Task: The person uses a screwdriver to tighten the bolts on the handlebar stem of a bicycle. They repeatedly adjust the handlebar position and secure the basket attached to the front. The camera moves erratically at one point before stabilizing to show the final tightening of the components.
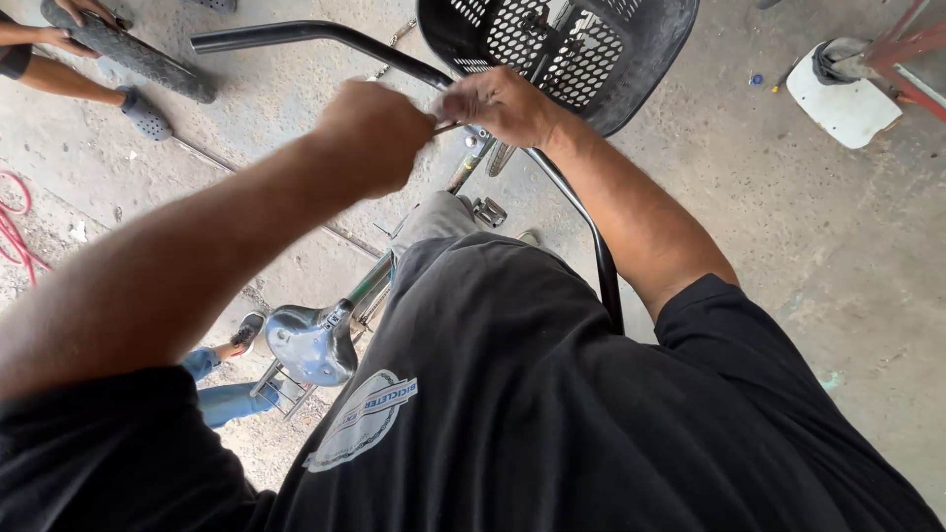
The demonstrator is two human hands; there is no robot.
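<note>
Head view: my left hand [374,133] and right hand [503,103] both pinch a thin cable [448,126] at the bike handlebar [325,34] under the basket [591,49] — mid-job I reckon, cable not fixed yet.

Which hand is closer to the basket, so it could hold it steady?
The right hand, I think. It sits just under the black basket, near the handlebar middle. The left hand is farther away, closed in a fist.

One label only: an oval grey-and-white printed emblem [361,419] with a blue band, on the black shirt [552,414] at seven o'clock.
</note>
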